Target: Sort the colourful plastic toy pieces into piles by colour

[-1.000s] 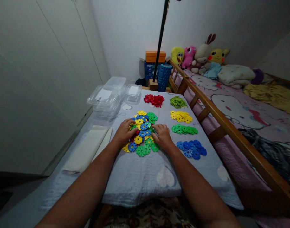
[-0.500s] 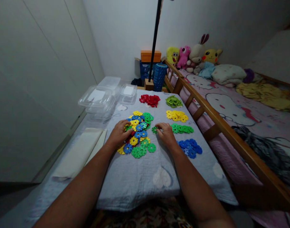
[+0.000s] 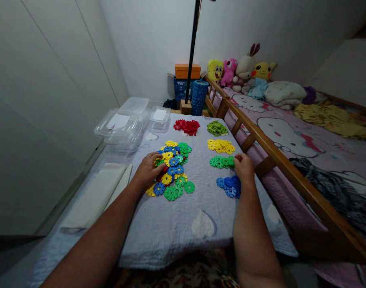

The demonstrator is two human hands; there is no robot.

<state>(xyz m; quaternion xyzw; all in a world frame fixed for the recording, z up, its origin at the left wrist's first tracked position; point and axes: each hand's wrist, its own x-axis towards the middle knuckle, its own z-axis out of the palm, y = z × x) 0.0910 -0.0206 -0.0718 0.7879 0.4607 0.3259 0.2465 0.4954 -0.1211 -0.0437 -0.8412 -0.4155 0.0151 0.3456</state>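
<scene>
A mixed pile of flower-shaped plastic discs [image 3: 172,170], in yellow, blue, green and red, lies in the middle of the cloth-covered table. My left hand [image 3: 148,170] rests on the pile's left edge, thumb and fingers apart. Over at the right end of the green disc row [image 3: 221,161], my right hand [image 3: 244,165] pinches a green disc, partly covered by the fingers. Nearer me, a group of blue discs [image 3: 229,185] is partly hidden by my right wrist. Yellow discs [image 3: 221,146] lie just beyond the green row.
Red pieces [image 3: 187,127] and light green discs [image 3: 217,128] sit at the far side. Clear plastic containers [image 3: 119,126] stand at the left, behind a folded cream cloth [image 3: 94,196]. A wooden bed rail [image 3: 267,150] runs along the right edge.
My right hand has moved right with a green disc, from beside the mixed pile to the end of the green row. My left hand stays at the pile.
</scene>
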